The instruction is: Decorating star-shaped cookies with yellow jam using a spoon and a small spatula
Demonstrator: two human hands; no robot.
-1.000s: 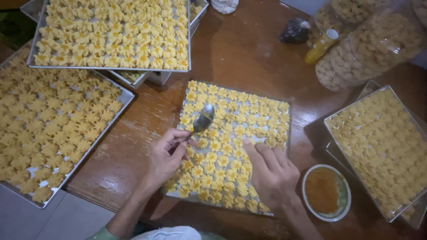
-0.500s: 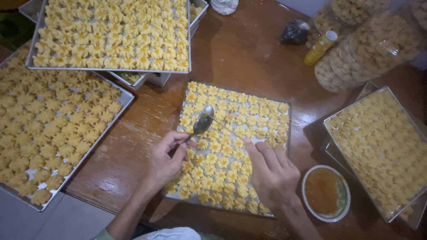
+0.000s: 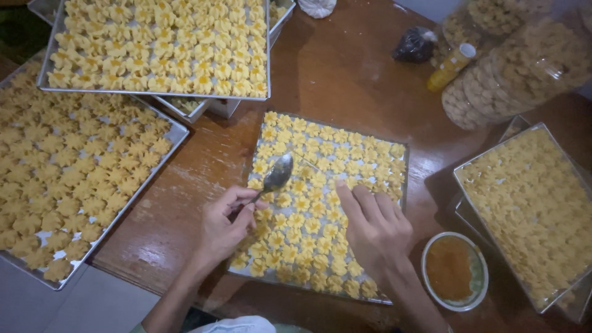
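Brown wooden table point(image 3: 345, 74), crowded with baking trays; centre tray point(image 3: 404, 185) of yellow flower-shaped cookies point(image 3: 308, 203) lies straight ahead of both hands; metal spoon point(image 3: 275, 176) over its near-left part, long axis slanting from bowl at upper right down to handle at lower left; left hand point(image 3: 225, 225) clenched on the handle; right hand point(image 3: 373, 225) grasping nothing, index fingertip on a cookie mid-tray, nearer the small bowl of orange filling point(image 3: 453, 277); further cookie trays left point(image 3: 74, 179), top point(image 3: 154, 43), right point(image 3: 530, 209); jars point(image 3: 512, 68) beyond.

Warm, dim indoor light, soft shadows, glare on the wooden table point(image 3: 345, 74).
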